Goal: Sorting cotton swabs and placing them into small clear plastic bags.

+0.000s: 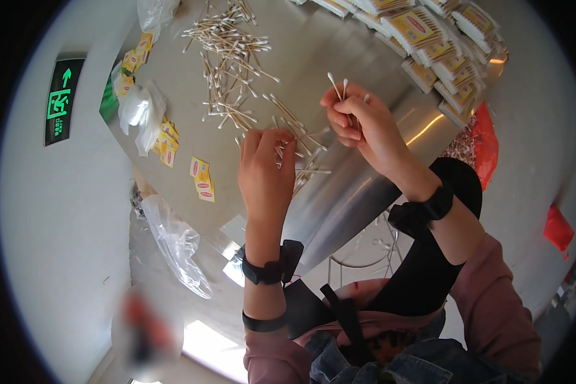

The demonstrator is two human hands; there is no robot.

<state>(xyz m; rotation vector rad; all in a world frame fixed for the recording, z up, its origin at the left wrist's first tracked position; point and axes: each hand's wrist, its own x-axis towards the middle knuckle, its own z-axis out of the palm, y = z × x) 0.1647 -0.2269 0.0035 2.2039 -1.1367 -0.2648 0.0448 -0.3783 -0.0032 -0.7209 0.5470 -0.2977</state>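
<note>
Loose cotton swabs (233,45) with wooden sticks and white tips lie in a long heap on the shiny metal table (173,89). At the near end of that heap, my left hand (262,173) bends its fingers down among the swabs, thumb and forefinger pinching a thin stick; the fingertips are partly hidden. To the right and raised above the tabletop, my right hand (368,121) is closed around a few cotton swabs (332,82), whose white tips stick up past the fingers. A few more swabs (310,176) lie just right of my left hand.
Stacked packs of swabs (429,45) with yellow labels fill the far right. Small yellow cards (202,179) and crumpled clear plastic bags (144,112) lie along the left edge. A red bag (484,147) beside many loose swabs is beyond the table's right edge.
</note>
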